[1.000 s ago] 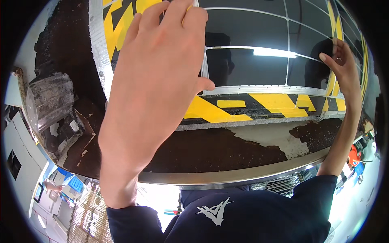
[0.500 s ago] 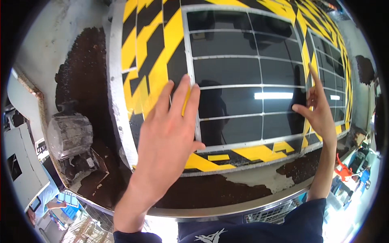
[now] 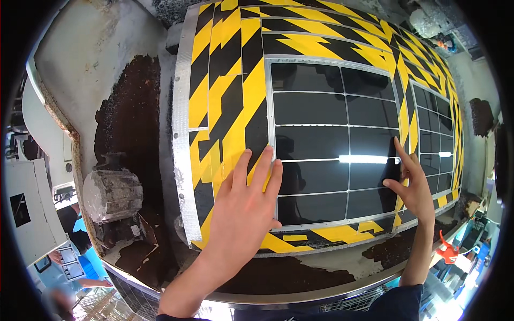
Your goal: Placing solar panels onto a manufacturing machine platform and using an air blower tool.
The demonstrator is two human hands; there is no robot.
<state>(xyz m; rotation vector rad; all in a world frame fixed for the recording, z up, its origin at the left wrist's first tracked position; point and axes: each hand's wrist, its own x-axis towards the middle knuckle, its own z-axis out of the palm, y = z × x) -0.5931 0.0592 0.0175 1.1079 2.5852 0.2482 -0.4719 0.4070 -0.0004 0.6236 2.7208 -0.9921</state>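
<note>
Glossy black rectangular panes lie in a two-column grid inside a pale metal frame, set in a board covered with yellow-and-black striped tape. My left hand is spread at the frame's left side, its outstretched fingers over the rail and the tape beside it. No object shows in it. My right hand is open at the grid's right edge, thumb and index finger apart over the panes. Whether its fingertips touch the glass I cannot tell. Dark reflections of the hands show in the panes.
A second pane grid lies to the right. Left of the board are a grimy motor-like housing and dark brown residue in a white basin. A metal edge runs nearest me. A person's arm shows at lower left.
The whole view has shifted, so the board sits lower and more of its far side shows. My right index finger has come inward over the panes; my left hand stays by the rail.
</note>
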